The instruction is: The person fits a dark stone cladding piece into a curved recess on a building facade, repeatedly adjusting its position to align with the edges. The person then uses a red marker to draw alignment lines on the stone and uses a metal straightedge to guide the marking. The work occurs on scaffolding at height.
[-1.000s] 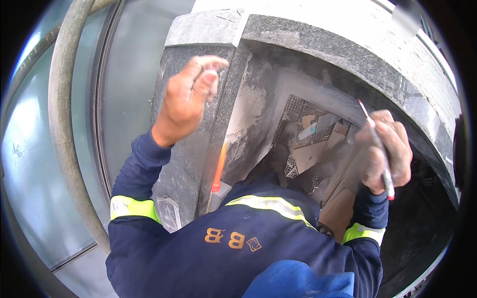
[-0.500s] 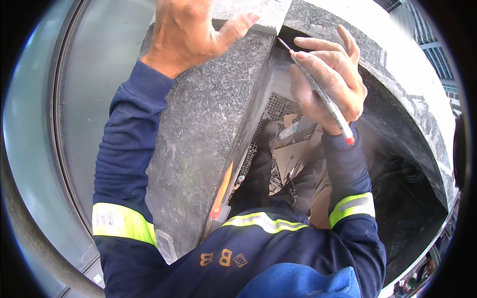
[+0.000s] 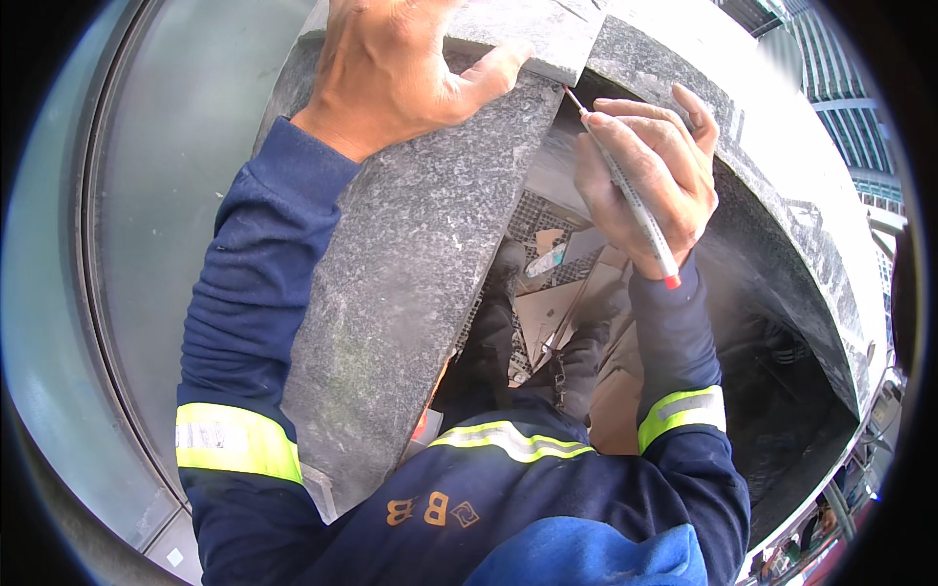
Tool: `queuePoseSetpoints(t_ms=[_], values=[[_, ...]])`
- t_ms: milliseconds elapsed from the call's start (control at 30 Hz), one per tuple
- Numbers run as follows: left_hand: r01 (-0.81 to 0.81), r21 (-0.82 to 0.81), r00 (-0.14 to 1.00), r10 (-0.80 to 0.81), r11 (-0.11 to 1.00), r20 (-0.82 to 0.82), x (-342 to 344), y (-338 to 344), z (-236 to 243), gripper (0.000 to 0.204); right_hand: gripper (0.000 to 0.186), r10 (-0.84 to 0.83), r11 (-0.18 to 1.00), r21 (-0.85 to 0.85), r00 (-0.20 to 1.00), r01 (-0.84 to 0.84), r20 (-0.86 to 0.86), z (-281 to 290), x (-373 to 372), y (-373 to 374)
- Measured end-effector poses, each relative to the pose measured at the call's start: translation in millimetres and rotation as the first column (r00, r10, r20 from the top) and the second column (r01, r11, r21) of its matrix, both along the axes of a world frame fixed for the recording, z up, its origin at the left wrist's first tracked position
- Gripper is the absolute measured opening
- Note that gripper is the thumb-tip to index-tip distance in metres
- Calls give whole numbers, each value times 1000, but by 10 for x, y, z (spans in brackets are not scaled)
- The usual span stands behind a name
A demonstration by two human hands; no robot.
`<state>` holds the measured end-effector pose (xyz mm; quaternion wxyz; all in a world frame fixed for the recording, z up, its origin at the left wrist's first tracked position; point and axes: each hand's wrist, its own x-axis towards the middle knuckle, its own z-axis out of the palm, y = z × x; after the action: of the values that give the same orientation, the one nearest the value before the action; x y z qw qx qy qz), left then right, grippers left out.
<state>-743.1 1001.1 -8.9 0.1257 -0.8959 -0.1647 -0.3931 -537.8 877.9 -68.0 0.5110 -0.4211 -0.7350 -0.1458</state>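
My right hand is closed around a slim white marker pen with a red end. Its thin tip points up and left, at the side edge of the grey speckled stone slab, just under the corner of a paler stone piece. Whether the tip touches the stone I cannot tell. Over that paler piece lies my left hand, its thumb stretched apart along the near edge. The upper frame edge cuts off its other fingers. The paler piece lies across the far end of the speckled slab.
A curved stone ledge bends round on the right, above a dark hollow. Between the slabs, my legs stand above a mesh floor with cardboard pieces. An orange object shows beside the slab. Glass panels run along the left.
The view has shifted slightly. My left thumb has come down toward the paler stone's near edge. The marker's tip stays close to the slab corner, and the orange object is now mostly hidden.
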Motion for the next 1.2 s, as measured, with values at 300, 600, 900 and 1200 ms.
queuePoseSetpoints(t_ms=[300, 600, 900, 1200], values=[[51, 9, 999, -51, 999, 14, -4, 29, -28, 48, 31, -7, 992, -124, 1000, 7, 3, 102, 1, -98], [81, 112, 997, -79, 990, -23, -117, 129, 177, 19, 27, 5, 999, -42, 999, -7, -43, 50, 17, -36], [-117, -373, 991, 84, 920, -104, -566, 538, 496, 39, 28, 36, 996, -82, 993, -45, -114, 108, -8, -66], [-50, -889, 999, 36, 455, -37, -1011, 932, 93, 78, 23, 6, 989, -145, 994, -22, -106, 173, -48, -111]])
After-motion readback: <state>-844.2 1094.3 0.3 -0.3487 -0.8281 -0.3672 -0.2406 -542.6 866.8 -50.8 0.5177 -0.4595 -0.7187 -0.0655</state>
